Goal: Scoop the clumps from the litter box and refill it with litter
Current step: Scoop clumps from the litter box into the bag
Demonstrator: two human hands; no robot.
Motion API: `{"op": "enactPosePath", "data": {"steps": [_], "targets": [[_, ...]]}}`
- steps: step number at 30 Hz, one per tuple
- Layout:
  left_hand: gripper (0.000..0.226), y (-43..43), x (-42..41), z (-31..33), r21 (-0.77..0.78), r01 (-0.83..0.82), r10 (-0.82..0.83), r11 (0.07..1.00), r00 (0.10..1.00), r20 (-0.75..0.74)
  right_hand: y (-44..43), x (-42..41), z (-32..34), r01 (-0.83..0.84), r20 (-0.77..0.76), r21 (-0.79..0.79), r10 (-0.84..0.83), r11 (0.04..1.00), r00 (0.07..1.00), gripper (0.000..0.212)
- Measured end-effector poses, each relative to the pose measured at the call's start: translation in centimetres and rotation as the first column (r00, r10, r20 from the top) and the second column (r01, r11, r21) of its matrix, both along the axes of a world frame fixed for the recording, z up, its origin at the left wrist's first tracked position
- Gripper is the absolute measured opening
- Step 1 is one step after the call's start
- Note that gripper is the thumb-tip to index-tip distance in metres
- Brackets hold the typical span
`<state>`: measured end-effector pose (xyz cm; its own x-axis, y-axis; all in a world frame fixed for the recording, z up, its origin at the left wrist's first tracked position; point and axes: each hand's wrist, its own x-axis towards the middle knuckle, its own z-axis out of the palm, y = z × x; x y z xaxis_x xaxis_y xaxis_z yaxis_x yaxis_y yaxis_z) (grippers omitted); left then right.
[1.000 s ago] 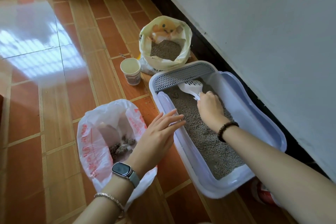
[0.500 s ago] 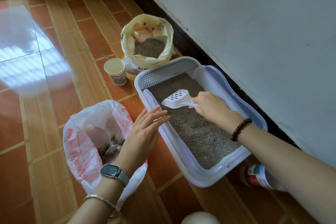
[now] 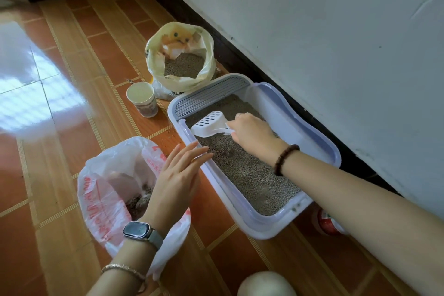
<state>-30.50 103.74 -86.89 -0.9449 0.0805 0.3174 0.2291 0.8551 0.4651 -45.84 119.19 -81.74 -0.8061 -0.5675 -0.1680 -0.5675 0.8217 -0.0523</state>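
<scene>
My right hand point(image 3: 252, 134) grips the handle of the slotted scoop point(image 3: 209, 125), low over the litter point(image 3: 252, 175) in the box point(image 3: 322, 142) on the floor point(image 3: 101, 60). My left hand point(image 3: 177, 175) is flat-fingered and empty beside the near rim. The scoop seems to be light, stiff plastic, and the handle suits holding.

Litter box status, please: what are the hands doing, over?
Right hand grips white slotted plastic scoop over litter in lilac plastic litter box. Left hand open, by near rim, between scoop and red-printed white bag.
</scene>
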Motion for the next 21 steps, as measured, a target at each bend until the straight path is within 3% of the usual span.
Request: {"op": "enactPosePath", "data": {"steps": [4,11,16,21], "targets": [[0.039,0.1,0.0,0.0,-0.018,-0.002,0.002,1.000,1.000,0.008,-0.8,0.1,-0.7,-0.033,-0.031,0.068,0.035,0.997,0.999,0.028],[0.039,0.2,0.1,0.0,-0.015,-0.016,0.016,1.000,1.000,-0.001,2.6,-0.2,0.9,0.051,0.054,0.160,-0.060,0.986,0.997,0.033],[0.039,0.1,0.3,-0.1,-0.026,-0.021,0.021,0.999,1.000,0.001,5.7,-0.3,2.1,-0.101,0.044,0.084,0.098,0.991,0.994,0.037],[0.038,0.4,0.2,-0.2,-0.014,-0.029,0.029,0.999,1.000,0.001,7.1,-0.8,2.5,-0.242,0.119,0.103,0.230,0.965,0.966,0.040]]}}
